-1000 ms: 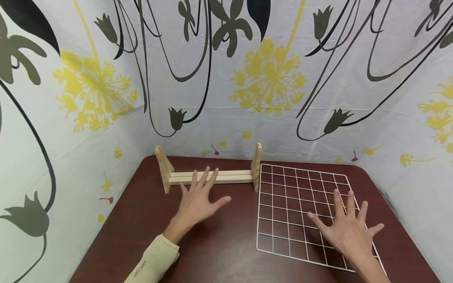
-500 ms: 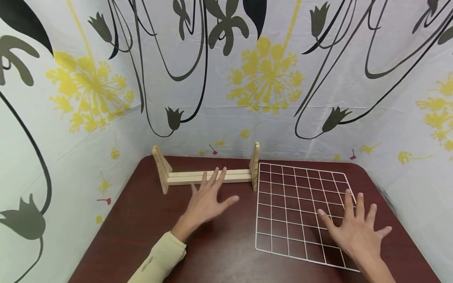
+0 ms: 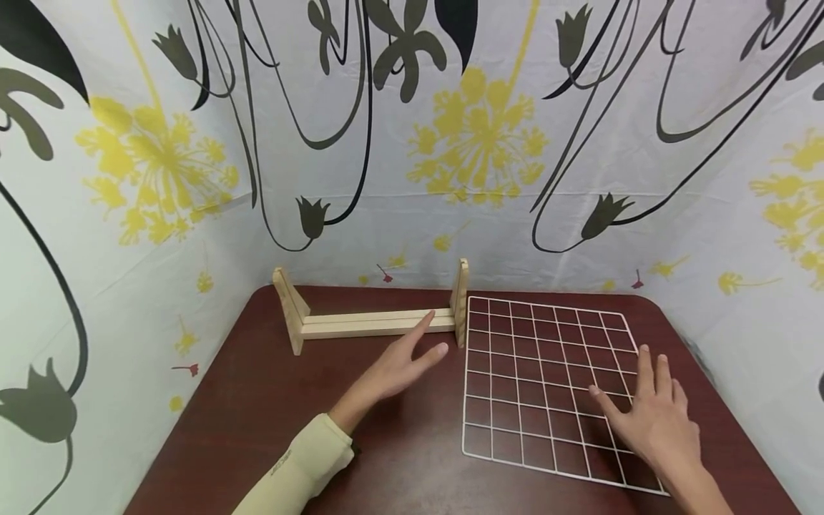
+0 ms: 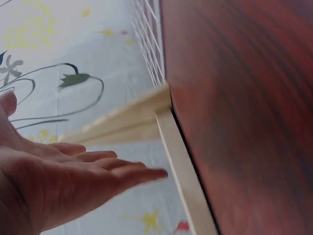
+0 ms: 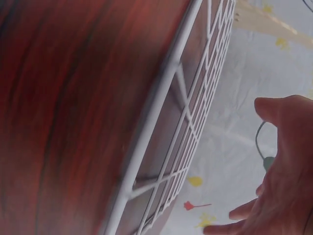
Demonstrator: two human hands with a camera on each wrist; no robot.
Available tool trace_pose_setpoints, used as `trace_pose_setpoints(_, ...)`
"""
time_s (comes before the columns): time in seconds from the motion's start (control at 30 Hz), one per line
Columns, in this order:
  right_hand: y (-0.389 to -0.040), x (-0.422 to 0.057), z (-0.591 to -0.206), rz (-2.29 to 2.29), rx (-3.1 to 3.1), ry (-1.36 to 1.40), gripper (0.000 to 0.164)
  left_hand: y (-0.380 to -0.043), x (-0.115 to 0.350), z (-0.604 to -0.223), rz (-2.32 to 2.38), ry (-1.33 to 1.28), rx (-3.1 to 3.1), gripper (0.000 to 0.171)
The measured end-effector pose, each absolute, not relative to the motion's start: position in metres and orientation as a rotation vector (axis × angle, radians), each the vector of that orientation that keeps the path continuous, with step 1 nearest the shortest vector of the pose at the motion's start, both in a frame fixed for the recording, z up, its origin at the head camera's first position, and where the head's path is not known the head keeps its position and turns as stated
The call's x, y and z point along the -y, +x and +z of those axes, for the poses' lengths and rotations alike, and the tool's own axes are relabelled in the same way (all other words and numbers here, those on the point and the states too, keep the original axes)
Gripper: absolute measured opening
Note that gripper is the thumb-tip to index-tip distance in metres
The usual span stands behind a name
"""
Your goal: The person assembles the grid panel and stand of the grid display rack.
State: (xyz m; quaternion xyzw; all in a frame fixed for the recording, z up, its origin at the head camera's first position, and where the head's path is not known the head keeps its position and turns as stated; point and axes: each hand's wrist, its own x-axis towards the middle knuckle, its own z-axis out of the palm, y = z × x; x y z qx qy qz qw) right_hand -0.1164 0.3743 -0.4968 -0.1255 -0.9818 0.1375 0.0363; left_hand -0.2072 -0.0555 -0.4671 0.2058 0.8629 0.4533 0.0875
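Observation:
A pale wooden stand (image 3: 376,325), two upright end pieces joined by a double rail, sits at the back of the table. My left hand (image 3: 398,366) hovers in front of its right half, fingers straight and thumb apart, holding nothing; its fingertips overlap the rail in the head view. In the left wrist view the flat, extended hand (image 4: 83,183) shows beside the rail (image 4: 182,171). A white wire grid panel (image 3: 518,376) lies flat to the right of the stand. Over its right edge hangs my right hand (image 3: 663,425), fingers extended and nothing in them.
The dark red-brown table (image 3: 257,429) has rounded back corners. A white cloth (image 3: 386,164) with yellow and grey flowers hangs behind and along both sides. The grid's far left corner lies close to the stand's right end piece (image 3: 460,304).
My left hand has moved right and turned onto its side, its spread fingers drawing together. The right hand has shifted slightly right, fingers closer together. Stand and grid stay in place.

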Motion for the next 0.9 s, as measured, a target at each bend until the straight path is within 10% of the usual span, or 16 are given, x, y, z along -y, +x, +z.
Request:
trace_pose_setpoints(0.3, -0.13, -0.397, -0.495, 0.427, 3.121, -0.467, 0.112, -0.212, 0.032, -0.474, 1.963, 0.337, -1.749, 0.065)
trace_pose_setpoints(0.9, -0.153, -0.42, -0.495, 0.429, 3.291, -0.473, 0.106, -0.223, -0.002, -0.484, 2.085, -0.041, -1.334, 0.083)
